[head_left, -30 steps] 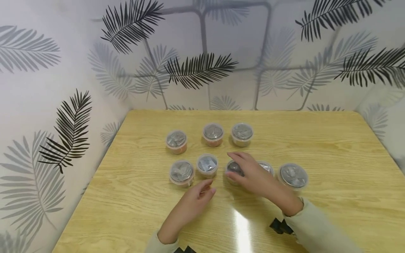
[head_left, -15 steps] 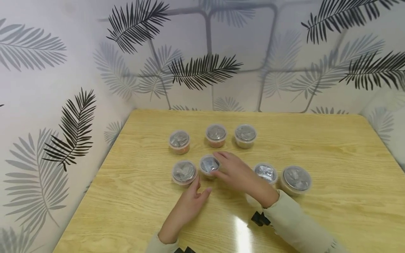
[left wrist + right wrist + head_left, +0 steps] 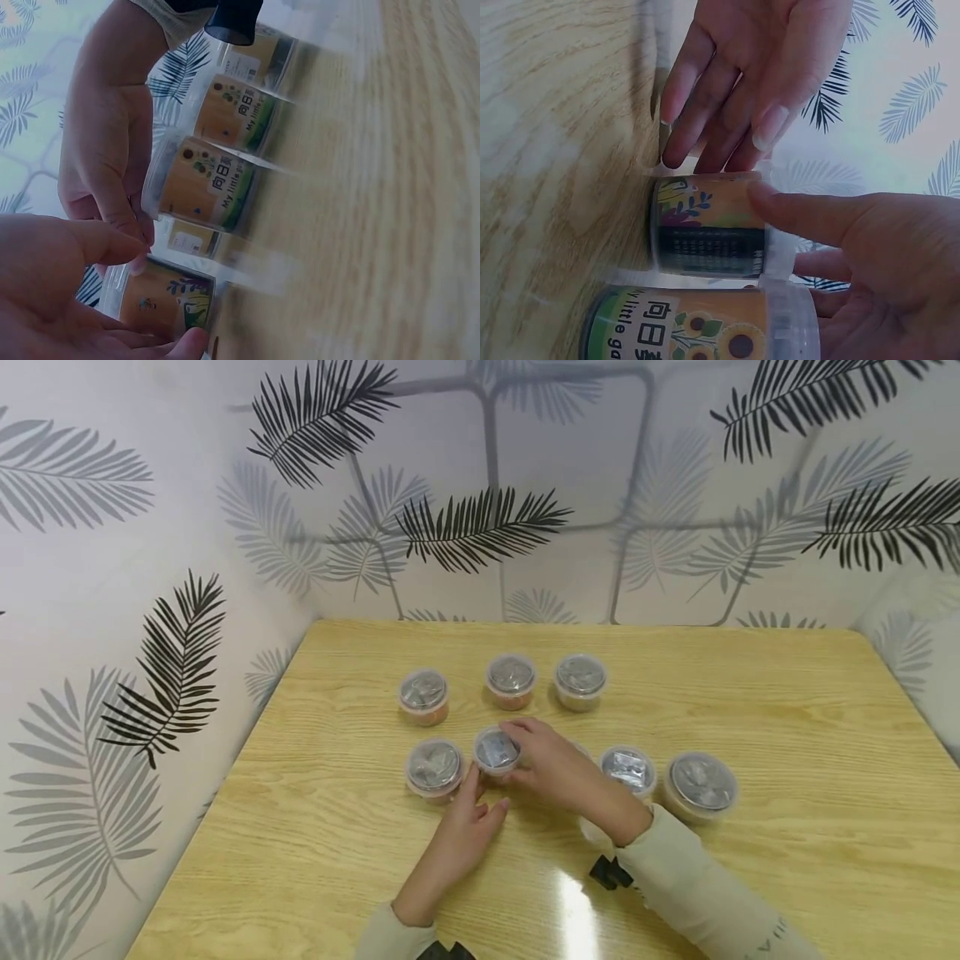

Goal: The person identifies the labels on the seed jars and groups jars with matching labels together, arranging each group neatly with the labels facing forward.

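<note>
My right hand [image 3: 558, 768] pinches the sides of a small lidded plastic tub [image 3: 497, 750], its thumb on the near side and fingers on the far side. The tub stands upright in the middle of the front row, a silvery packet showing under its clear lid. A colourful plant label [image 3: 705, 225] wraps it in the right wrist view. My left hand [image 3: 459, 835] reaches in from the front left, fingers mostly straight, fingertips right at the same tub's side. Just left of them stands another lidded tub [image 3: 435, 767]. A sunflower-labelled tub [image 3: 210, 184] sits beside the pinched one, mostly behind my right hand in the head view.
Two tubs, one foil-topped [image 3: 628, 768] and one wider [image 3: 701, 783], stand right of my right forearm. Behind are three more: a left tub [image 3: 423, 695], a middle tub [image 3: 511, 680] and a right tub [image 3: 580, 680]. A leaf-patterned wall [image 3: 555, 568] borders the wooden table [image 3: 787, 710].
My right hand has moved left from the neighbouring tub to the small middle tub and closed its grip. My left hand has edged forward and right, up to that tub.
</note>
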`<state>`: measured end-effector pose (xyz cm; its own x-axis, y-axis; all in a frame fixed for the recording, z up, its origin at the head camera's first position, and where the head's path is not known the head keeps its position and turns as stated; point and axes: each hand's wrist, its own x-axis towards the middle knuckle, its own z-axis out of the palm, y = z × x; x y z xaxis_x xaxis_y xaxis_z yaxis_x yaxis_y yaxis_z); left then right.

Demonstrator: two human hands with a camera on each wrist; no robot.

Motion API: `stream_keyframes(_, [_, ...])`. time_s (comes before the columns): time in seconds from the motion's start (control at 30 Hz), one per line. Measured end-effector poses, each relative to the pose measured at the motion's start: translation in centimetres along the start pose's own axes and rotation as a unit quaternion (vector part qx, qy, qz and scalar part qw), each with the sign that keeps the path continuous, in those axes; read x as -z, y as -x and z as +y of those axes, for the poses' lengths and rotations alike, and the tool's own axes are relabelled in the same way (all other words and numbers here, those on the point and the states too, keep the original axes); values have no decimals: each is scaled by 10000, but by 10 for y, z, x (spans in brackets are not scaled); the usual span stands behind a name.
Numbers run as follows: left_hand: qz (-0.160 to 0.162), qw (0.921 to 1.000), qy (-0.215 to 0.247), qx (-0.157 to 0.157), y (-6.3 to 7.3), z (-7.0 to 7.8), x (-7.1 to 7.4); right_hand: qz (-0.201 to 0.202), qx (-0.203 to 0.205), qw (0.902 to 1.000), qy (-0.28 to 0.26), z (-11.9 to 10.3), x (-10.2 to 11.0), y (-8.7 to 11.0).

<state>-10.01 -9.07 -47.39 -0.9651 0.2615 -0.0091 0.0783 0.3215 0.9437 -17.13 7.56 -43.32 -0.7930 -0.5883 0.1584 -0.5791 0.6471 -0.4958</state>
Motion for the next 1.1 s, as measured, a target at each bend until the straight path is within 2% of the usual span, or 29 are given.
stream_keyframes(0.07, [-16,10000,49,-65,0,3,-1,0,-97,9999,-96,-1,3,0])
stream_keyframes(0.2, [-6,9998,212,0,1,16,1,87,-247,9982,-546,-3,15,2])
stream_keyframes(0.27, [75,9995,311,37,2,27,3,180,-288,9958,-847,-4,23,4])
stream_keyframes(0.33, [139,9991,386,57,6,46,6,290,-346,9923,-1150,-6,31,6])
stream_keyframes(0.4, [228,9987,430,-138,7,53,8,406,-339,9862,-1571,-7,38,9])
stream_keyframes(0.5, [407,9972,403,-473,7,60,9,577,-309,9707,-2313,-8,46,12])
stream_keyframes(0.57, [585,9951,357,-710,4,56,7,671,-269,9593,-2731,-8,50,13])
stream_keyframes(0.6, [680,9944,373,-714,3,59,7,717,-270,9543,-2887,-9,51,13])
stream_keyframes(0.73, [980,9920,365,-714,5,82,4,846,-350,9465,-3094,-9,53,16])
stream_keyframes(0.83, [1030,9915,364,-712,7,97,3,926,-415,9442,-3132,-8,53,18])
stream_keyframes(0.93, [1038,9917,391,-656,6,103,3,972,-391,9400,-3246,-9,54,21])
stream_keyframes(1.1, [1133,9901,513,-654,1,99,3,1019,-272,9327,-3449,-9,55,23])
